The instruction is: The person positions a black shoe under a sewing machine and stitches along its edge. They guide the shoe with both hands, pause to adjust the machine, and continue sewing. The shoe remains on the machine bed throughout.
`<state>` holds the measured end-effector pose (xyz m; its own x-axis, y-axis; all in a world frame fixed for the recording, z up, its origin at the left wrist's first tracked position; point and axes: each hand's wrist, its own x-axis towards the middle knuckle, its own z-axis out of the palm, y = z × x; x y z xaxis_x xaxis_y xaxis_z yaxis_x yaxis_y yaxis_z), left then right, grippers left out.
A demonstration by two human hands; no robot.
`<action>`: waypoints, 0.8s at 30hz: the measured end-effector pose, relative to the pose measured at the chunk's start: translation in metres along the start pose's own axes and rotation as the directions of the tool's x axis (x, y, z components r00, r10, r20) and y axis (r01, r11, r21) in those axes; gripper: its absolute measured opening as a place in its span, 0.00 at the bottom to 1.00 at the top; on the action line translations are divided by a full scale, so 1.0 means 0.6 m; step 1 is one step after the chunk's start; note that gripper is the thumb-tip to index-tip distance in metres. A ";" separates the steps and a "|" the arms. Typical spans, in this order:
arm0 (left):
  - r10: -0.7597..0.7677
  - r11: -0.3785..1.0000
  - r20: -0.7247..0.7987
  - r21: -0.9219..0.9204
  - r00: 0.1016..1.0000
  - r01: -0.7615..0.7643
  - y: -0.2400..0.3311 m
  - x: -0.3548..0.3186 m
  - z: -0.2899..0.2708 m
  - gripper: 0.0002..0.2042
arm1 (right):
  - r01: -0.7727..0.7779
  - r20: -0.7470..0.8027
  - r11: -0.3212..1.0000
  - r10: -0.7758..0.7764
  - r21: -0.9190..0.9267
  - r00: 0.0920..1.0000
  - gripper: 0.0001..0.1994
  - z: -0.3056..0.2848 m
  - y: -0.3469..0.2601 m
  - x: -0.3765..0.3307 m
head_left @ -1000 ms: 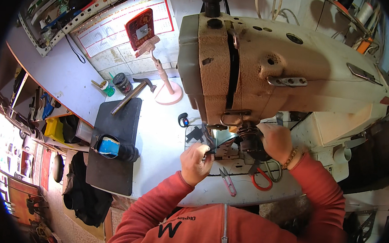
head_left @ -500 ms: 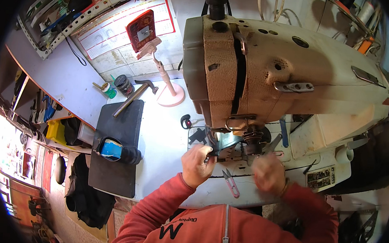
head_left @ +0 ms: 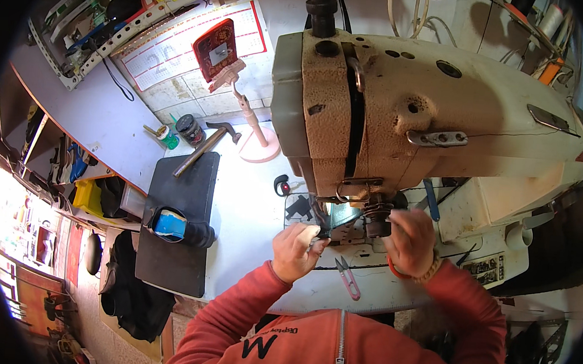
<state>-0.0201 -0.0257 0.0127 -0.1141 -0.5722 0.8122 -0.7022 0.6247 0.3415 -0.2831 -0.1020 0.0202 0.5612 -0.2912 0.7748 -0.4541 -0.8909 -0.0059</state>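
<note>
A big cream industrial sewing machine (head_left: 406, 116) fills the upper middle of the head view. My left hand (head_left: 298, 249) is closed on a small dark tool whose tip points at the needle area under the machine head. My right hand (head_left: 407, 237), a bracelet on its wrist, has its fingers pinched at the dark presser-foot part (head_left: 376, 223); what it grips is hidden by the fingers. Pink-handled thread snips (head_left: 348, 277) lie on the white table (head_left: 248, 213) between my hands, untouched.
A black mat (head_left: 182, 221) lies at the left with a hammer (head_left: 201, 149) and a dark cylinder with blue tape (head_left: 178, 228) on it. A small bottle (head_left: 187, 129) and a thread stand (head_left: 254, 138) are behind. Shelves run along the far left wall.
My right hand first dropped lower on the table, then came back up to the presser-foot area. My left hand stayed near the needle with its tool. The view has shifted slightly.
</note>
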 end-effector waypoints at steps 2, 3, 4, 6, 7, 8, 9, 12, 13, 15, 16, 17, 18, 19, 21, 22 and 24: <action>0.029 0.999 0.004 0.037 1.000 -0.029 0.000 0.004 0.003 0.22 | 0.058 -0.084 0.996 -0.064 -0.070 0.994 0.21 0.012 0.011 0.047; 0.044 0.997 -0.001 0.057 0.999 -0.044 -0.001 0.006 0.004 0.23 | 0.092 -0.057 0.992 -0.098 -0.087 0.994 0.20 0.019 0.016 0.067; 0.045 0.998 0.016 0.050 0.999 -0.046 -0.002 0.008 0.001 0.24 | 0.084 0.009 0.996 -0.083 -0.041 0.996 0.16 0.020 0.019 0.079; 0.080 0.994 0.029 0.066 0.996 -0.081 -0.003 0.010 -0.003 0.24 | 0.160 0.022 0.987 -0.161 0.025 0.987 0.11 0.031 0.029 0.101; 0.087 0.994 0.028 0.060 0.996 -0.089 -0.004 0.012 -0.004 0.24 | 0.191 0.041 0.980 -0.193 0.052 0.980 0.09 0.035 0.033 0.106; 0.116 0.992 0.016 0.058 0.993 -0.116 -0.006 0.013 -0.004 0.23 | 0.179 0.034 0.976 -0.184 0.126 0.982 0.07 0.036 0.039 0.110; 0.135 0.988 0.010 0.070 0.991 -0.136 -0.007 0.014 -0.004 0.22 | 0.159 0.054 0.975 -0.168 0.153 0.984 0.07 0.037 0.041 0.110; 0.175 0.981 -0.007 0.088 0.985 -0.173 -0.014 0.015 -0.006 0.20 | 0.185 0.060 0.959 -0.202 0.217 0.978 0.07 0.039 0.048 0.109; 0.180 0.979 -0.006 0.098 0.984 -0.178 -0.016 0.014 -0.007 0.20 | 0.277 0.062 0.936 -0.296 0.219 0.953 0.08 0.036 0.053 0.108; 0.194 0.975 0.009 0.114 0.981 -0.193 -0.021 0.015 -0.012 0.20 | 0.400 0.088 0.898 -0.420 0.181 0.903 0.08 0.034 0.054 0.109; 0.204 0.972 0.021 0.115 0.979 -0.205 -0.023 0.015 -0.013 0.20 | 0.433 0.118 0.891 -0.449 0.139 0.886 0.08 0.031 0.053 0.110; 0.215 0.969 0.033 0.115 0.976 -0.218 -0.025 0.016 -0.013 0.20 | 0.429 0.161 0.892 -0.448 0.141 0.879 0.07 0.030 0.052 0.111; 0.222 0.968 0.042 0.106 0.974 -0.225 -0.026 0.017 -0.015 0.21 | 0.425 0.203 0.894 -0.447 0.143 0.871 0.06 0.028 0.050 0.114; 0.232 0.967 0.051 0.098 0.971 -0.236 -0.028 0.018 -0.016 0.21 | 0.383 0.256 0.905 -0.421 0.186 0.870 0.05 0.028 0.047 0.117; 0.240 0.967 0.037 0.080 0.970 -0.242 -0.031 0.022 -0.016 0.21 | 0.388 0.268 0.903 -0.427 0.186 0.864 0.04 0.029 0.042 0.126; 0.234 0.970 0.018 0.069 0.972 -0.234 -0.030 0.022 -0.015 0.22 | 0.432 0.230 0.890 -0.455 0.145 0.860 0.05 0.032 0.039 0.131; 0.212 0.976 -0.007 0.058 0.977 -0.211 -0.028 0.023 -0.012 0.23 | 0.427 0.191 0.899 -0.438 0.097 0.879 0.08 0.038 0.031 0.137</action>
<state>-0.0052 -0.0401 0.0213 -0.2556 -0.4233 0.8692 -0.7017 0.6997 0.1344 -0.2296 -0.1502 0.0694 0.8239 0.0677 0.5626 -0.1015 -0.9592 0.2640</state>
